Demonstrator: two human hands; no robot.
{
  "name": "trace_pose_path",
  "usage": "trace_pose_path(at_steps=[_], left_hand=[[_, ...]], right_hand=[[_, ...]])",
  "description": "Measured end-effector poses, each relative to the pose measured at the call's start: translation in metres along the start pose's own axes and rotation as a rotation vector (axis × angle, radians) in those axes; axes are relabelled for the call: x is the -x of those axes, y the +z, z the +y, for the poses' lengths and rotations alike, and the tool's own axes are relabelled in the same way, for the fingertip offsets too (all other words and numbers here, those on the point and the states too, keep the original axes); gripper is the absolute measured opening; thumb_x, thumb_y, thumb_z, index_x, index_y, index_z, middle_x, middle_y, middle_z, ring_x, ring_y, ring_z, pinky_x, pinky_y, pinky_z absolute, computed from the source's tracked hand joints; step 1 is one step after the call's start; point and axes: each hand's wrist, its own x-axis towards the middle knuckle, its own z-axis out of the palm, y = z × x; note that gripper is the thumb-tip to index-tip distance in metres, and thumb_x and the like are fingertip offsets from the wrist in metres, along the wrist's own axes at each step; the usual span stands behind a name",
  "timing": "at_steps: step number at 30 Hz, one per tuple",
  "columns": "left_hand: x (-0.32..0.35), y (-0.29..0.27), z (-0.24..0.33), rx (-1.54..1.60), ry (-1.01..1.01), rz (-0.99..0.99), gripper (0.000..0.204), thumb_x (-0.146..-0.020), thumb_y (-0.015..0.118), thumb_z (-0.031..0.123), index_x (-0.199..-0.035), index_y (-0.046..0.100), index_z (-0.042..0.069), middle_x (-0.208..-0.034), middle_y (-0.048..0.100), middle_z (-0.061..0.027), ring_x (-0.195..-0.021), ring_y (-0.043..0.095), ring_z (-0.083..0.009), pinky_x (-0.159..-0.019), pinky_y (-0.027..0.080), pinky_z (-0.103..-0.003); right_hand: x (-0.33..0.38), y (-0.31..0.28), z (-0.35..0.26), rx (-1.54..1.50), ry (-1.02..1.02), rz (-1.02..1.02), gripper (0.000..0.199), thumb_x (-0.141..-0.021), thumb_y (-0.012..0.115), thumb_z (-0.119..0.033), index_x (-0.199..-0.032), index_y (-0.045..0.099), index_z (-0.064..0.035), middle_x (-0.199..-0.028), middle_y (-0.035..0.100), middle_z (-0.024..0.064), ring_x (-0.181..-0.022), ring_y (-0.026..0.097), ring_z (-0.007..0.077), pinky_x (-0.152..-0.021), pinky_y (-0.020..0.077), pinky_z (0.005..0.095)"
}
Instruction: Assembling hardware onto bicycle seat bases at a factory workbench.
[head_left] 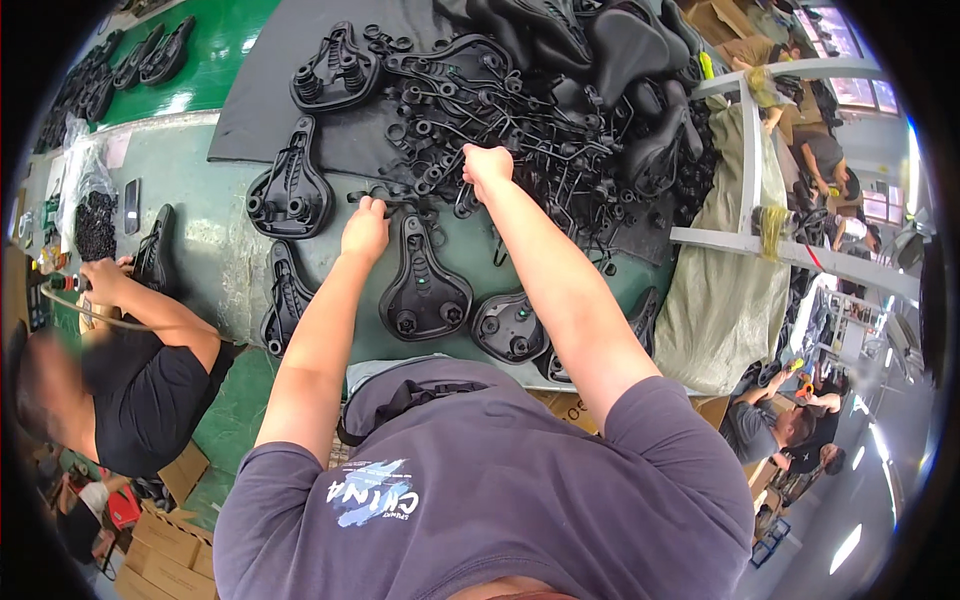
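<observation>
My left hand [365,228] rests its fingers on a black wire saddle rail [385,199] at the narrow end of an upturned black saddle base [424,285] on the green workbench. My right hand [487,166] is closed on another black wire rail [462,198] at the edge of a tangled heap of rails [500,110]. More upturned saddle bases lie around: one [291,190] to the left, one [283,298] at the near edge, one [510,328] to the right.
A black mat [270,90] covers the bench's far part, with finished saddles [600,50] piled behind. A co-worker in black [130,370] sits at left holding a tool. A sack on a white frame [735,270] stands right. Cardboard boxes [170,540] sit below.
</observation>
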Motion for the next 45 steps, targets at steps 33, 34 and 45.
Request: trace_pose_path(at_steps=[33,34,45], left_hand=[[0.167,0.027,-0.009,-0.278,-0.211,-0.173,0.035,-0.1,0.057,0.01,-0.133,0.053,-0.002,-0.125,0.061,-0.0273,-0.099,0.073,-0.0464,-0.084,0.061,-0.052],[0.167,0.027,-0.01,-0.268,-0.194,-0.168,0.03,-0.102,0.057,0.011,-0.129,0.056,-0.002,-0.119,0.065,-0.0272,-0.099,0.074,-0.0444,-0.083,0.061,-0.052],[0.236,0.026,-0.021,0.247,-0.174,-0.042,0.029,-0.103,0.063,0.023,-0.124,0.062,0.003,-0.117,0.066,-0.0233,-0.109,0.066,-0.0464,-0.09,0.056,-0.053]], right_hand=[[0.171,-0.209,0.121,0.332,-0.866,0.204,0.022,-0.09,0.085,-0.019,-0.085,0.071,-0.0027,-0.116,0.07,0.0074,-0.085,0.066,0.0135,-0.078,0.0537,0.0295],[0.167,-0.205,0.126,0.258,-0.875,0.166,0.022,-0.09,0.083,-0.018,-0.086,0.069,-0.0015,-0.116,0.071,0.0074,-0.072,0.064,0.012,-0.072,0.0536,0.0278],[0.166,-0.207,0.08,0.125,-1.136,0.459,0.017,-0.098,0.076,-0.01,-0.094,0.063,-0.0013,-0.131,0.067,0.0139,-0.103,0.065,0.0174,-0.09,0.0514,0.0291]])
